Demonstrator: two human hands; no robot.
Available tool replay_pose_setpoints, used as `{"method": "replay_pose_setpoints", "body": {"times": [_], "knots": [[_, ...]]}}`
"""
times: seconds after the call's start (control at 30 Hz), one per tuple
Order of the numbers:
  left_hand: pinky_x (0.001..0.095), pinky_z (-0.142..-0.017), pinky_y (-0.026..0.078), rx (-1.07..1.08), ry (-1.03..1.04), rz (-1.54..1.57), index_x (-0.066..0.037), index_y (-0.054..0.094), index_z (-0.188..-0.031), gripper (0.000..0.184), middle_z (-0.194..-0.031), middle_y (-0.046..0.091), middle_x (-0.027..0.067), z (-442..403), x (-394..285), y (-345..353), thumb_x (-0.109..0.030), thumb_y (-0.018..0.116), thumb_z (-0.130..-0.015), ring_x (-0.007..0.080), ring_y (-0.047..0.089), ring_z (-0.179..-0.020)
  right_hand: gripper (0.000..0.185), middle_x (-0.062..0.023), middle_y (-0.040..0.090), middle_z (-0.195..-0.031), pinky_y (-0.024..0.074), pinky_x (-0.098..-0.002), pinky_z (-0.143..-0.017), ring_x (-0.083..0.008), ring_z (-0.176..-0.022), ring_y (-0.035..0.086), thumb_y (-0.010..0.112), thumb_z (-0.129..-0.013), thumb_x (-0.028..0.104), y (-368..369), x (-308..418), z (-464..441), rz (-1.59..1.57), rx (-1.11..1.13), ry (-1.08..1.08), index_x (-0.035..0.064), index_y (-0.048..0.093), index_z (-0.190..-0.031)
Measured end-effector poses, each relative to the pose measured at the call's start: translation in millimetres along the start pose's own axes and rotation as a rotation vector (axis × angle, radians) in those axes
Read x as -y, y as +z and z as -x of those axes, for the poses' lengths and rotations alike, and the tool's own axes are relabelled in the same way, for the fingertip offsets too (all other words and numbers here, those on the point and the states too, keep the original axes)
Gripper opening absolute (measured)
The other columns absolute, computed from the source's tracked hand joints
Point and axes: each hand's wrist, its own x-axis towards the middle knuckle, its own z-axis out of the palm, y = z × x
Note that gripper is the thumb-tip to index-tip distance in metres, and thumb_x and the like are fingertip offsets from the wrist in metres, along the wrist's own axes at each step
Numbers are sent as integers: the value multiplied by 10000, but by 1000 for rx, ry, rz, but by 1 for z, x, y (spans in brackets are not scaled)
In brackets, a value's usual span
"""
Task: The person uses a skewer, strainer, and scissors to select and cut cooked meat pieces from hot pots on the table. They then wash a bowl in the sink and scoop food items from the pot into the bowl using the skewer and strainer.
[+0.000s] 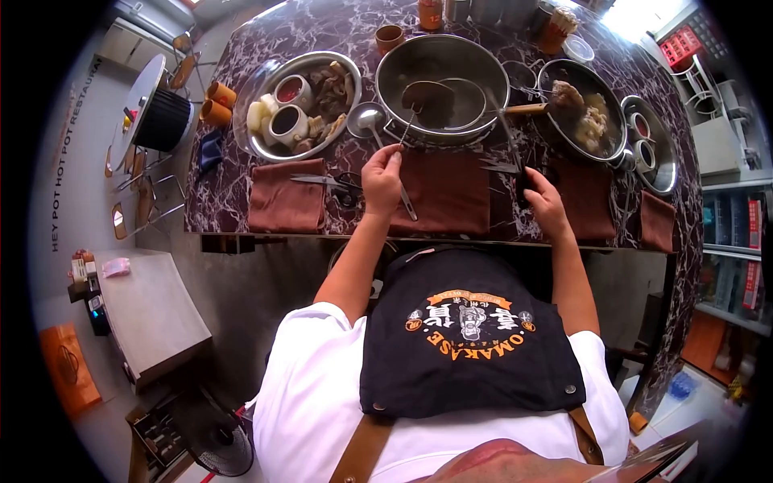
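My left hand (381,181) pinches a thin metal rod with a hooked or forked end (411,125), which reaches over the near rim of a large steel pot (382,88). Inside the pot, near the rod's tip, are a brown round shape (431,94) and a wire hoop (485,101) in dark liquid. My right hand (545,200) is closed around a black handle (525,187); a long thin metal part (510,137) extends from there toward the pot's right rim. Its exact kind is unclear. A ladle (369,118) lies beside the pot, its handle passing by my left hand.
Scissors (314,179) rest on a brown cloth (274,205) at left; more blades (499,167) lie near my right hand. An oval tray (254,141) holds sauce cups and meat pieces. At right are a pan (600,153) with meat and another tray (662,179). Cups stand around.
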Motion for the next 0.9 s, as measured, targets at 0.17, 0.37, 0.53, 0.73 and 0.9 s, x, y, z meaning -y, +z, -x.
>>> {"method": "replay_pose_setpoints", "body": {"times": [0.17,0.37,0.53,0.73,0.9], "knots": [[155,-586,368,-4,-74,57,33,654,-1047,160,-814,590,-47,6,8,4,-41,563,-938,7,464,-677,574,-155,564,-1130,465,-323,-900,-250,-1028,580,695,-749,104,15,89,10,699,-72,-88,-59,470,-1251],[156,-566,363,33,-90,69,34,655,-1046,162,-784,588,-51,10,15,11,-49,566,-939,4,458,-650,650,-186,539,-1112,432,-382,-942,-350,-1073,529,766,-665,174,4,119,-44,1272,-54,-478,-26,482,-1214],[161,-569,374,71,-87,38,32,659,-1046,165,-780,600,-43,10,9,13,-53,569,-936,8,469,-655,577,-175,562,-1139,449,-393,-925,-353,-1086,543,732,-697,123,-2,137,-63,1290,35,-473,-4,502,-1211],[186,-673,443,141,-152,-10,31,667,-1048,169,-840,649,-9,5,-22,26,-46,586,-922,45,550,-742,530,-170,576,-1106,462,-408,-889,-368,-1049,560,696,-699,68,-35,141,-55,1195,50,-388,-5,515,-1191],[186,-747,449,234,62,-78,33,667,-1049,169,-890,670,16,-7,-59,78,-32,592,-912,61,579,-823,598,-216,551,-1150,440,-415,-937,-392,-1088,529,706,-683,94,-87,134,-31,1091,-120,-430,-38,487,-1224]]}}
